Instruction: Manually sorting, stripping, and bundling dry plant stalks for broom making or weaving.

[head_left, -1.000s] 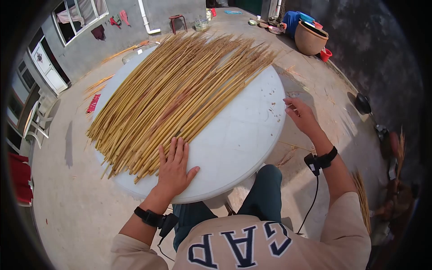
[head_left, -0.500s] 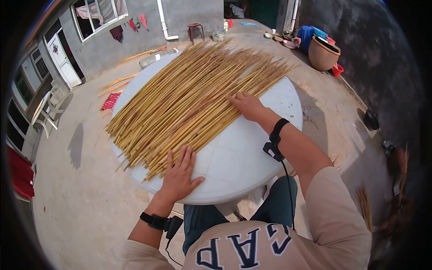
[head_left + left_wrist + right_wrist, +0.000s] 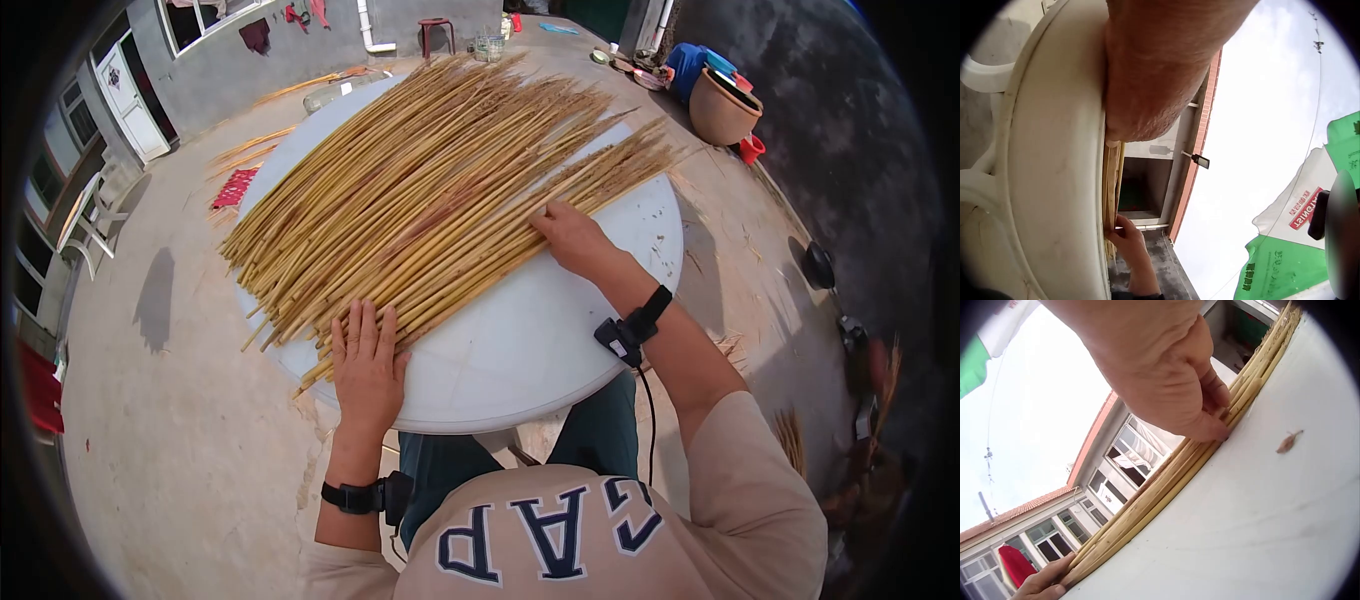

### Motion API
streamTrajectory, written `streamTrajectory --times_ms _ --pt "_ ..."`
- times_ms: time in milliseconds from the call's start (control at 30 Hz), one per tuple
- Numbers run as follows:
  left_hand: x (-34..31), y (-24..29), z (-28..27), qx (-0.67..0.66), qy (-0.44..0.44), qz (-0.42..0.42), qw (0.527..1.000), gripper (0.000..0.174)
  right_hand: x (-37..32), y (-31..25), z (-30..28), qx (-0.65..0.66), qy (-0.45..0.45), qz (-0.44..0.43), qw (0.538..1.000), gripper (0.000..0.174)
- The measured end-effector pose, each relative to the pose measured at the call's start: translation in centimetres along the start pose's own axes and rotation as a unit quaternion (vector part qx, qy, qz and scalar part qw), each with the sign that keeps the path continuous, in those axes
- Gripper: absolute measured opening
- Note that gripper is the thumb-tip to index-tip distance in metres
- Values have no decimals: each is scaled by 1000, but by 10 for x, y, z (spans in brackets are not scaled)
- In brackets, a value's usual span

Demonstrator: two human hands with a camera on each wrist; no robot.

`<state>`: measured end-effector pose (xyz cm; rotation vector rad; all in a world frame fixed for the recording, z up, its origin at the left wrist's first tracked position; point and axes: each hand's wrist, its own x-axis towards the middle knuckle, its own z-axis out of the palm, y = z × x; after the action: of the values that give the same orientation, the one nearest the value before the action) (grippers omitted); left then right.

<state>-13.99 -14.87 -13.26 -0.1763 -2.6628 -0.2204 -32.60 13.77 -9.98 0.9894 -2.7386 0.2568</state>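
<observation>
A wide layer of long yellow-brown stalks [image 3: 400,190] with feathery tops lies slantwise across the round white table [image 3: 500,360]. Along the near side, a narrow bunch of stalks [image 3: 480,265] stands a little apart from the rest at its feathery end. My left hand [image 3: 368,370] rests on the cut ends of this bunch with its fingers straight. Farther up the same bunch, my right hand [image 3: 575,240] curls its fingers over the stalks. In the right wrist view, the thumb [image 3: 1210,428] presses against the outermost stalk at the tabletop, and the fingertips are partly hidden.
Small bits of debris [image 3: 658,240] dot the table's right side. A large clay pot [image 3: 724,108] and a red bucket [image 3: 752,150] stand by the dark wall. At the left is a white chair [image 3: 92,225], and a red stool [image 3: 436,38] stands at the back.
My right hand came in from the table's right edge to the stalks and has shifted slightly nearer. A gap has opened beside the near bunch. My left hand has slid left onto the stalk ends.
</observation>
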Motion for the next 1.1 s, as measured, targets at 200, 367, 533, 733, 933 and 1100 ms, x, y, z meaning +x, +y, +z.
streamTrajectory --times_ms 200,367,533,733,933,1100 --pt "8 -24 -4 21 -25 59 998 60 -24 -6 2 35 27 18 999 31" --pt "9 -21 -3 90 -17 36 995 63 -37 -8 8 82 80 8 993 34" --pt "0 -6 -2 90 16 -69 993 75 -46 -7 15 81 83 21 993 40" --pt "0 1 -5 81 9 -65 995 79 -59 -12 4 64 67 1 996 27" --pt "14 23 10 55 -9 54 997 75 -40 -21 -15 52 -23 61 997 23" --pt "17 23 15 8 -34 120 992 67 -16 -15 16 14 121 -102 987 21"
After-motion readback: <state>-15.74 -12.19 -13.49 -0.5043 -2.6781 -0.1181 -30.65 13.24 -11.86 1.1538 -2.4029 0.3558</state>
